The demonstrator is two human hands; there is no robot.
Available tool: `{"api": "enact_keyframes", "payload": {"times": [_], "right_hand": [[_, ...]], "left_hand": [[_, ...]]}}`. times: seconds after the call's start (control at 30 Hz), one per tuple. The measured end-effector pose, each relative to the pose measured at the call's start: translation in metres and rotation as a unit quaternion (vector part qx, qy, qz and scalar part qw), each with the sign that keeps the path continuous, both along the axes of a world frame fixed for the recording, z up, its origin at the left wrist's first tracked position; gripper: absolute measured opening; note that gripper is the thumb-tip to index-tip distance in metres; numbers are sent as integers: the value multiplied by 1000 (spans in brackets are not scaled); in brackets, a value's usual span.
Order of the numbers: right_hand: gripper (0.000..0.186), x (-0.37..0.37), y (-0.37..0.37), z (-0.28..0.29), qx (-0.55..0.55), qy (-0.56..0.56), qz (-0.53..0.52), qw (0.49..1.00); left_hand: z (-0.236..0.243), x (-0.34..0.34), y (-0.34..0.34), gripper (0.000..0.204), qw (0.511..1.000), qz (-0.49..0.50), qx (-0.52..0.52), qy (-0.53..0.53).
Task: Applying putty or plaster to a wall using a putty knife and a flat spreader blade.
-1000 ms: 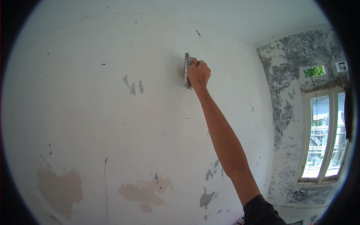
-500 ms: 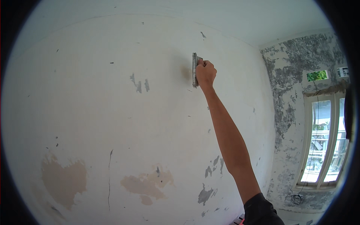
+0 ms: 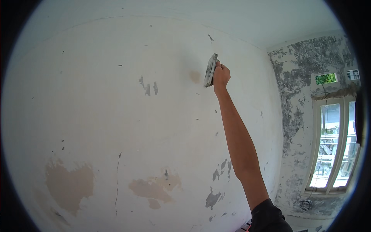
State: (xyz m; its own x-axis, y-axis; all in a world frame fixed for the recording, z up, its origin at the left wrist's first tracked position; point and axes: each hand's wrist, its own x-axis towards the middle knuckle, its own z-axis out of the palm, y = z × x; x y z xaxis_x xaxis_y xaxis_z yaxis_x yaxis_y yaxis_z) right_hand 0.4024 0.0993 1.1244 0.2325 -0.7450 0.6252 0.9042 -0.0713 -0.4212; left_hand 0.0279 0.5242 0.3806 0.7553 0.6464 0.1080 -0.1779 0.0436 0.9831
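Note:
My right hand [image 3: 222, 75] is raised high, its fingers wrapped round the back of a flat grey hand tool [image 3: 210, 70]. Seen nearly edge-on, the tool is long, narrow and slightly tilted; whether it is a float or a sanding block I cannot tell. Its flat face turns left toward the pale wall [image 3: 96, 112], and I cannot make out whether it touches. Just left of it a tan patch [image 3: 194, 76] shows on the wall, with a soft shadow around it. My left hand is out of view.
Lower on the wall are beige bare patches [image 3: 70, 185], grey chipped spots [image 3: 212, 199] and a thin vertical crack [image 3: 117, 183]. To the right stands a mottled grey wall [image 3: 295, 104] with a white-framed window [image 3: 330, 143]. A coil of cable [image 3: 306, 205] hangs below it.
My right hand and the tool have moved a little to the right, and the tool has tilted, its top leaning right. The tan patch beside it is more exposed. The view has shifted slightly.

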Motion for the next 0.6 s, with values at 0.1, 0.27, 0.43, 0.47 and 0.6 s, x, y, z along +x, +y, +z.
{"api": "enact_keyframes", "payload": {"times": [0.1, 0.27, 0.43, 0.47, 0.6], "right_hand": [[33, 10, 6, -4, -51, 62, -104, 991], [31, 15, 57, -3, -102, 103, -230, 962], [33, -22, 88, 1, -220, 0, -80, 972], [34, -25, 77, 1, -186, -26, -65, 980], [37, -17, 47, -19, -87, -30, -6, 996]], "left_hand": [[5, -6, -5, 21, 1000, 6, -1, -1], [-10, -6, 1, 22, 1000, 7, -29, -8], [74, 16, -19, 14, 923, 36, -381, 29], [68, 20, -24, 14, 972, 20, -231, 21], [74, 16, -34, 16, 998, -13, -56, 2]]}}
